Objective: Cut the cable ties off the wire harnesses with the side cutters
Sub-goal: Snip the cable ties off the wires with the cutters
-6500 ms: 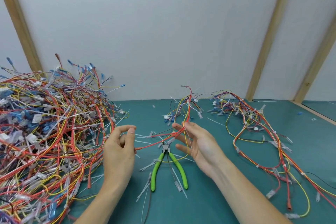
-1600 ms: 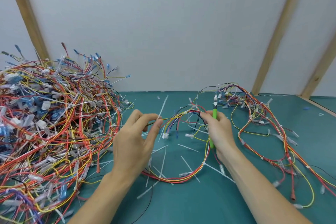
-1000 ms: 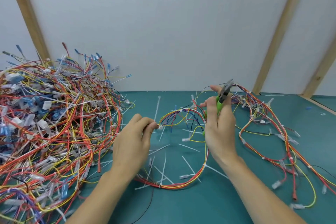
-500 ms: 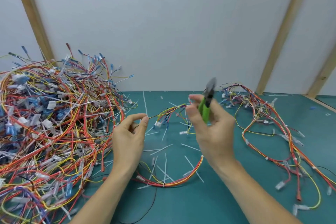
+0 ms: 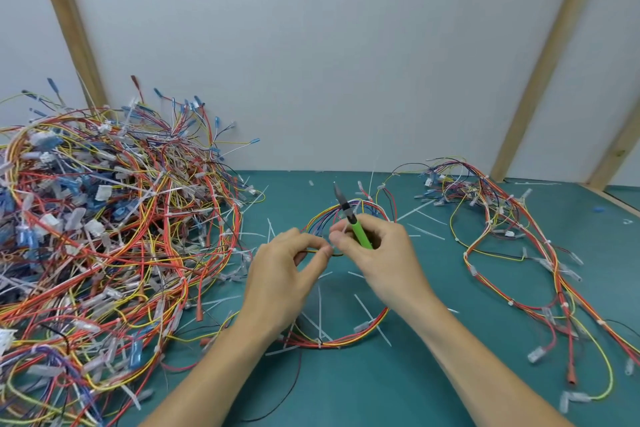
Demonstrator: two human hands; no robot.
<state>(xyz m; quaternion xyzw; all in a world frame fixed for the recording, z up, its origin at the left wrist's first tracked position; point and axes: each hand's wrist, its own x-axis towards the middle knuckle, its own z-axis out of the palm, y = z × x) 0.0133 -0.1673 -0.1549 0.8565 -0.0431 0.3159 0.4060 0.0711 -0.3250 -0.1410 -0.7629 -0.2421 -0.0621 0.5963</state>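
Worktop: teal worktop (image 5: 433,392), white wall behind.
Left hand (image 5: 284,274): pinches wires of looped wire harness (image 5: 346,340); pinched spot hard to make out.
Right hand (image 5: 381,253): grips side cutters (image 5: 351,218), green handles half hidden, tips up.
Pile (image 5: 104,236): left of hands, cut off.

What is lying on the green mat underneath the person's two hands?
Under the left hand and right hand, a looped wire harness and cut cable ties lie on the mat. Whatever sits directly beneath the palms is covered.
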